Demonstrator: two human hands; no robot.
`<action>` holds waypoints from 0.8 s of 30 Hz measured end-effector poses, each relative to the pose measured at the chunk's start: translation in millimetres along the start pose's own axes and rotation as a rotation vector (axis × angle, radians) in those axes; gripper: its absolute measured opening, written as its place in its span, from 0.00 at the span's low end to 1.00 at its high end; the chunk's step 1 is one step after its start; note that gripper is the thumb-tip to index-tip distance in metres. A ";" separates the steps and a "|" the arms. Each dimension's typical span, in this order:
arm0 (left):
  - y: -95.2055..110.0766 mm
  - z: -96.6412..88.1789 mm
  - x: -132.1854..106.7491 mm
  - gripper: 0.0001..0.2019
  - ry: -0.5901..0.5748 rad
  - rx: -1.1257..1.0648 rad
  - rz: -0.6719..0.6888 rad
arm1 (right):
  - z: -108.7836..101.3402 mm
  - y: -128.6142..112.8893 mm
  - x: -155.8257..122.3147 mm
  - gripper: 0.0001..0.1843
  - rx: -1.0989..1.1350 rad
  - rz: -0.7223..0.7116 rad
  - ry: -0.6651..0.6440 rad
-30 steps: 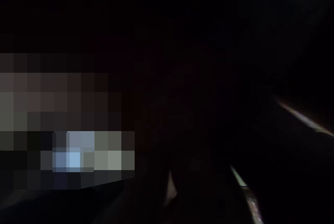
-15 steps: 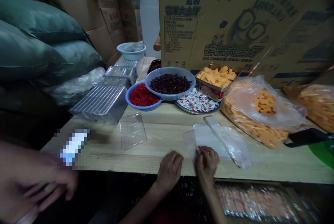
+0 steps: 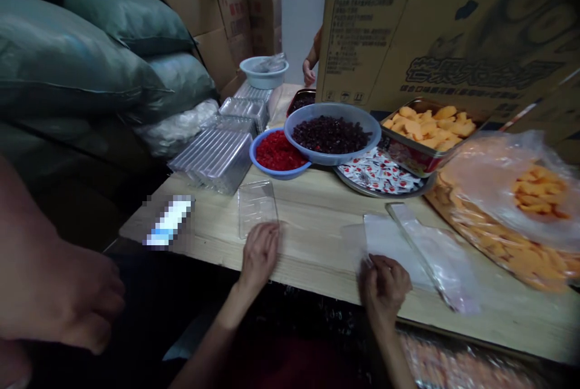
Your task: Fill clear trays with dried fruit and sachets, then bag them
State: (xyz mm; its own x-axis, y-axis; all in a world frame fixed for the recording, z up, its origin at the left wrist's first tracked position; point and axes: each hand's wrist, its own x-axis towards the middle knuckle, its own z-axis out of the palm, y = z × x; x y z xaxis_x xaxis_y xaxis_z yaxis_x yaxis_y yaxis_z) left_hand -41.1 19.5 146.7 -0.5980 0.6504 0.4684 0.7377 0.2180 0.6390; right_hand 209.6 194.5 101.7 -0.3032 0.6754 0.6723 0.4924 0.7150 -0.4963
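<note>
Clear plastic bag (image 3: pixel 394 244) lies on the wooden table (image 3: pixel 312 256), near its front edge. Right hand (image 3: pixel 383 286) pinches the bag's edge, fingers closed. Left hand (image 3: pixel 259 256) rests palm-down, fingers open, against a clear plastic tray (image 3: pixel 256 208).

Left hand (image 3: pixel 259 258) — plastic tray (image 3: pixel 257 208) just ahead; right hand (image 3: pixel 384 288) — plastic bag (image 3: pixel 435 256) in way; table wood (image 3: pixel 317 256) between them

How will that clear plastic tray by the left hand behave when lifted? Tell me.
The clear plastic tray looks thin-walled, so it is probably very light and slightly flexible. Its flat shape may slide easily on the wooden table. Squeezed hard by the left hand, such thin plastic could crack or dent.
</note>
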 end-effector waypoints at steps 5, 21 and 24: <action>-54.5 -38.2 19.6 0.10 0.111 0.168 -0.127 | -0.1 -15.9 -1.4 0.11 0.030 -0.047 -0.109; -140.7 -78.0 125.2 0.15 0.950 -0.885 -0.729 | 106.6 -100.3 0.6 0.17 0.167 -0.248 -0.478; -145.5 -84.0 140.1 0.13 0.872 -0.996 -0.804 | 131.2 -121.6 3.6 0.21 0.204 -0.272 -0.545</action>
State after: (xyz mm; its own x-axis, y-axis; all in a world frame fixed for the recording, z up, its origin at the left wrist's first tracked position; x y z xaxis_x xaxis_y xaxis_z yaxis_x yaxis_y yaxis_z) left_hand -258.5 17.8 170.6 -0.9732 -0.0851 -0.2137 -0.1447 -0.4959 0.8563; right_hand 41.5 133.7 92.4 -0.7931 0.4214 0.4399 0.1903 0.8574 -0.4782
